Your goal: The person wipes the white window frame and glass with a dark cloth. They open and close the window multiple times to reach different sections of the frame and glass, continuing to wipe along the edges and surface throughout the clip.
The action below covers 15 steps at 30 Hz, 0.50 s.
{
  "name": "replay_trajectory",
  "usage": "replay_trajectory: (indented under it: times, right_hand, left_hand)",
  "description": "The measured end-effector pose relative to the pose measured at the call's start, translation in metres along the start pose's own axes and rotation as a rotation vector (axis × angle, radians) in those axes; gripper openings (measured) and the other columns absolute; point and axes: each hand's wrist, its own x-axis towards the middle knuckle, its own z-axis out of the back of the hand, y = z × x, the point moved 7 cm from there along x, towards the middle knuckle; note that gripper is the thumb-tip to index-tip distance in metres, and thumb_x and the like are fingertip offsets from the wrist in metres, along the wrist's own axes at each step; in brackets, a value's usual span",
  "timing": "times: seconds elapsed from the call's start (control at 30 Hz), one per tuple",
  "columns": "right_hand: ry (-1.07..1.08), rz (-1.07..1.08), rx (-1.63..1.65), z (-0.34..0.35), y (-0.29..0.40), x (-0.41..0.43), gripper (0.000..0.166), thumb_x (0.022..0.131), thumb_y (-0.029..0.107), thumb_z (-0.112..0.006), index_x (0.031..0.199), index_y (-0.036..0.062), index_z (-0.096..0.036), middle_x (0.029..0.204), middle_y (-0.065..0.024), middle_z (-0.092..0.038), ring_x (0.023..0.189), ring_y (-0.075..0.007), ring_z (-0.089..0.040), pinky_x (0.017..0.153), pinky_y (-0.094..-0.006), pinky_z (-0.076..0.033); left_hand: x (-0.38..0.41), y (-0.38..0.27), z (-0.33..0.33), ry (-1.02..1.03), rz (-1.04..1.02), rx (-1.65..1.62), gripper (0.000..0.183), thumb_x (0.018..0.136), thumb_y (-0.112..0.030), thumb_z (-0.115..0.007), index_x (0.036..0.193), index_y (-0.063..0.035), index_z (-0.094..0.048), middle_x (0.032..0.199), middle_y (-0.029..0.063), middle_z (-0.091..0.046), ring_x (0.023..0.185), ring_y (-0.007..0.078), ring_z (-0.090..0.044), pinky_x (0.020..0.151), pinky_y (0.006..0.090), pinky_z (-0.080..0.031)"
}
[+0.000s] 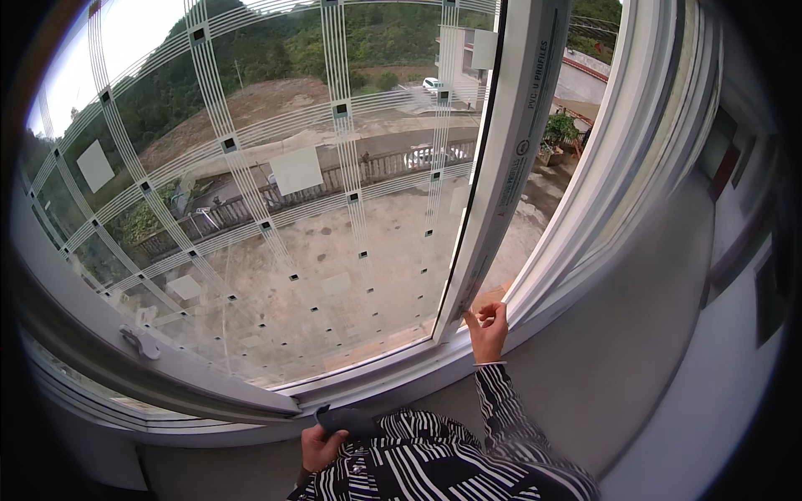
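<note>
My right hand (489, 332) is raised at the lower end of the sliding window's white PVC-U frame (501, 181). Its thumb is at the frame's edge and its fingers are curled; whether it grips anything is unclear. My left hand (322, 448) is closed on a dark grey item (351, 423), perhaps a cloth, low in front of my body and near the sill. Behind the frame spreads the glass pane (388, 219), with white line patterns, small dark squares and pale square patches.
A white window latch (141, 342) sits on the left sash. The white outer window frame (564, 232) curves up at the right, beside a grey wall (601, 351). Outside lie a concrete yard, a balustrade (376, 166) and a white car (432, 83).
</note>
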Motion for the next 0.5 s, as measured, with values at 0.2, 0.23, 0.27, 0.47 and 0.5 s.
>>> replay_trajectory:
  times: [0.2,0.23,0.27,0.47,0.5]
  right_hand:
    - [-0.197,-0.135,0.038,-0.037,0.01,-0.04,0.049,0.079,0.037,-0.08,0.074,0.0026,-0.045,0.062,-0.0034,-0.043,0.058,-0.0183,-0.041,0.056,-0.0337,-0.04]
    - [-0.251,-0.186,0.043,-0.043,0.004,-0.039,0.049,0.079,0.038,-0.08,0.075,0.0024,-0.047,0.063,-0.0041,-0.045,0.059,-0.0195,-0.043,0.057,-0.0343,-0.041]
    - [-0.323,-0.175,0.038,-0.046,0.002,-0.044,0.049,0.08,0.041,-0.078,0.077,0.0025,-0.048,0.064,-0.0049,-0.046,0.06,-0.022,-0.045,0.059,-0.0359,-0.042]
    - [-0.516,-0.2,0.072,-0.065,0.009,-0.058,0.041,0.085,0.034,-0.074,0.083,0.0015,-0.049,0.072,-0.0043,-0.049,0.067,-0.0198,-0.047,0.064,-0.0346,-0.043]
    - [-0.535,-0.195,0.085,-0.066,0.007,-0.056,0.042,0.085,0.034,-0.075,0.083,0.0014,-0.049,0.072,-0.0044,-0.05,0.067,-0.0198,-0.047,0.064,-0.035,-0.044]
  left_hand:
    - [-0.016,-0.011,0.016,0.088,0.03,0.017,0.02,0.083,-0.002,-0.067,0.102,0.0025,-0.069,0.091,0.011,-0.073,0.084,0.0138,-0.067,0.076,0.0283,-0.051]
    - [-0.017,-0.014,0.018,0.104,0.015,0.036,0.02,0.083,-0.002,-0.067,0.102,0.0027,-0.069,0.09,0.011,-0.073,0.083,0.0135,-0.067,0.076,0.0281,-0.051]
    - [-0.018,-0.018,0.02,0.122,0.001,0.054,0.019,0.083,-0.002,-0.067,0.101,0.0028,-0.068,0.09,0.011,-0.073,0.083,0.0133,-0.066,0.076,0.028,-0.051]
    - [-0.019,-0.003,0.032,0.149,0.035,-0.086,0.019,0.083,-0.002,-0.067,0.102,0.0031,-0.068,0.09,0.0087,-0.072,0.084,0.0126,-0.065,0.078,0.0276,-0.05]
    - [-0.018,-0.002,0.034,0.167,0.023,-0.08,0.02,0.085,-0.003,-0.066,0.103,0.0043,-0.068,0.093,0.0086,-0.072,0.086,0.0131,-0.065,0.08,0.028,-0.05]
